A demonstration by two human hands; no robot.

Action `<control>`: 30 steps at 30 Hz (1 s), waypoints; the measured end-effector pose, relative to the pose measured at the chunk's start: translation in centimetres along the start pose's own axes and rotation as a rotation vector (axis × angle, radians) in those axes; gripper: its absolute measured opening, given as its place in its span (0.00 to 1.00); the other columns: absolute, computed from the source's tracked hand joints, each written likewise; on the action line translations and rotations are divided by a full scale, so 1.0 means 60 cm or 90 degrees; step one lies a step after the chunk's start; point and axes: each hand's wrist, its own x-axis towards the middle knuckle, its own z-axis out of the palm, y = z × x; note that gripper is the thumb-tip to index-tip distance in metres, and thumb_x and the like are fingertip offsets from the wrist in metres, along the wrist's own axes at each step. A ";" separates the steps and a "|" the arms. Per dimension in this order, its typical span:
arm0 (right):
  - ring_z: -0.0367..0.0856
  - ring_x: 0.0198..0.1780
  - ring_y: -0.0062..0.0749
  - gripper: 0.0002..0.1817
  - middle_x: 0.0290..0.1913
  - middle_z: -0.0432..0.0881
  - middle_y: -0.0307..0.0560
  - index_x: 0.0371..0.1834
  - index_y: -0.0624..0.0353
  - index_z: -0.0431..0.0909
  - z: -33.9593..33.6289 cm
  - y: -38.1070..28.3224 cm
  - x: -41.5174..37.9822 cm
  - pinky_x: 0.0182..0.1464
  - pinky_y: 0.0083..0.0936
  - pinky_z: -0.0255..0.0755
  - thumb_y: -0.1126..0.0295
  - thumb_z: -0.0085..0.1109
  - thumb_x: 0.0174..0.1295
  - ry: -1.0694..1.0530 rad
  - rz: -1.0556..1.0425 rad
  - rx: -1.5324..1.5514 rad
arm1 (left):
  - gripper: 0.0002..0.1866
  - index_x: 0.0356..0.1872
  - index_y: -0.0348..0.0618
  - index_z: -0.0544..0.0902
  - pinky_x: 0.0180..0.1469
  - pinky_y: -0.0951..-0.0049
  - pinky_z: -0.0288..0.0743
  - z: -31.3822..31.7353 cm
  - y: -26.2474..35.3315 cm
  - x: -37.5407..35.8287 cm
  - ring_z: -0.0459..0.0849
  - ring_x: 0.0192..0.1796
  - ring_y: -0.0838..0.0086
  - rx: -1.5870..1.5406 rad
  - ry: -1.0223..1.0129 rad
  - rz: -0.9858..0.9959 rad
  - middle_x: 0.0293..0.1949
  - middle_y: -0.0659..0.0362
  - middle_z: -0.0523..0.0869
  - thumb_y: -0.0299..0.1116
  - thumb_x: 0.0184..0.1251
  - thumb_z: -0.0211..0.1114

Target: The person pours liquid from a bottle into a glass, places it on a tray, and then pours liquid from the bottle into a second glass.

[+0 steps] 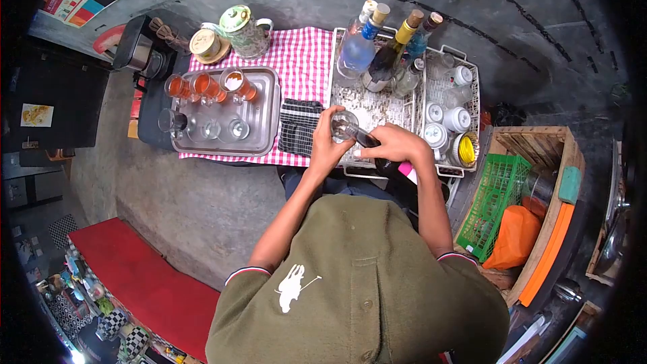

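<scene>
My left hand [326, 140] is wrapped round a clear drinking glass [342, 121] above the white wire rack [340, 87]. A dark bottle [364, 137] is in my right hand [399, 143], tilted so that its neck meets the mouth of the glass. Part of the bottle's body is hidden under my hand and forearm, with a pink patch showing beside the wrist. Just left of my left hand lies a folded black checked cloth [300, 131]. Several stoppered bottles, among them a blue-labelled clear bottle [357, 50] and a dark green bottle [387, 57], stand behind my hands.
On the left, a metal tray [259, 141] bears glasses of red-orange drink [204, 85] and several other glasses. A floral lidded jar [244, 35] stands behind it. White-lidded jars [457, 118] fill the rack's right side. Beyond is a wooden crate [569, 155] with a green basket [495, 189].
</scene>
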 end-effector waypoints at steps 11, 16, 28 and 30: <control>0.85 0.32 0.51 0.34 0.27 0.85 0.61 0.34 0.67 0.86 0.006 0.013 0.007 0.38 0.42 0.75 0.39 0.66 0.58 -0.015 0.013 -0.010 | 0.34 0.61 0.39 0.73 0.56 0.69 0.76 0.002 -0.005 0.000 0.84 0.50 0.70 0.013 0.004 0.036 0.49 0.54 0.83 0.22 0.47 0.72; 0.86 0.33 0.53 0.35 0.28 0.85 0.63 0.36 0.68 0.86 -0.002 -0.003 0.003 0.39 0.43 0.76 0.38 0.66 0.56 -0.033 0.035 -0.012 | 0.34 0.60 0.38 0.73 0.58 0.67 0.75 0.001 -0.003 -0.002 0.83 0.54 0.65 0.015 -0.005 0.038 0.52 0.51 0.81 0.22 0.46 0.72; 0.84 0.29 0.48 0.31 0.26 0.83 0.60 0.35 0.69 0.85 0.010 -0.005 0.003 0.36 0.41 0.74 0.43 0.67 0.56 -0.033 0.031 0.034 | 0.34 0.60 0.38 0.74 0.61 0.63 0.74 -0.001 -0.014 -0.012 0.82 0.58 0.57 -0.033 -0.016 0.002 0.55 0.49 0.80 0.23 0.46 0.72; 0.84 0.29 0.48 0.31 0.26 0.83 0.60 0.34 0.69 0.85 0.009 -0.006 0.002 0.36 0.41 0.74 0.43 0.67 0.56 -0.029 0.028 0.034 | 0.34 0.60 0.38 0.74 0.61 0.63 0.74 0.000 -0.015 -0.011 0.82 0.58 0.57 -0.028 -0.013 0.011 0.55 0.49 0.80 0.23 0.45 0.72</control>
